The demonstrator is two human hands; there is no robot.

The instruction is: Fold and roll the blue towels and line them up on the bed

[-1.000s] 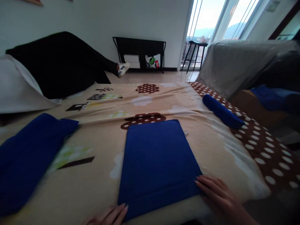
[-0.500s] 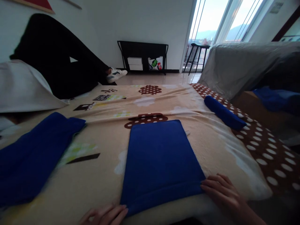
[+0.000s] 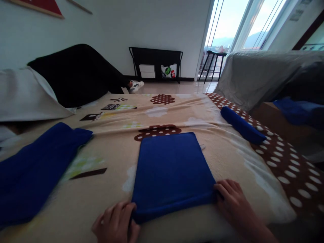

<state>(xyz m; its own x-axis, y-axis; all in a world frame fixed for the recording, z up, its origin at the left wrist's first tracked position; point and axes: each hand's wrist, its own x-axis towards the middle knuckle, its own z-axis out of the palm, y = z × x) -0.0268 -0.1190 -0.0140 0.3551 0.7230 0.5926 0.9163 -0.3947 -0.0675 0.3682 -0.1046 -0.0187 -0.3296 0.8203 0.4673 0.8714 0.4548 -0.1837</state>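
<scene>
A blue cloth (image 3: 172, 165), folded into a rectangle, lies flat on the patterned blanket (image 3: 111, 192). Its near edge is turned over into a narrow roll. My left hand (image 3: 116, 221) is closed on the near left corner, thumb below and fingers on top. At the near right corner my right hand (image 3: 231, 199) grips the other end of the rolled edge. A rolled blue cloth (image 3: 241, 125) rests farther back on the right, and a loose heap of blue cloth (image 3: 43, 168) lies to the left.
A seated person's dark-clothed leg (image 3: 83, 74) is at the far left, beside a white cushion-like form (image 3: 32, 94). A black rack (image 3: 155, 60) stands against the wall. A plastic-covered piece of furniture (image 3: 253, 74) and a cardboard box (image 3: 268, 116) are on the right.
Both hands have moved slightly away from me, turning the cloth's near edge over, so its flat part is shorter. The other person's leg has lowered.
</scene>
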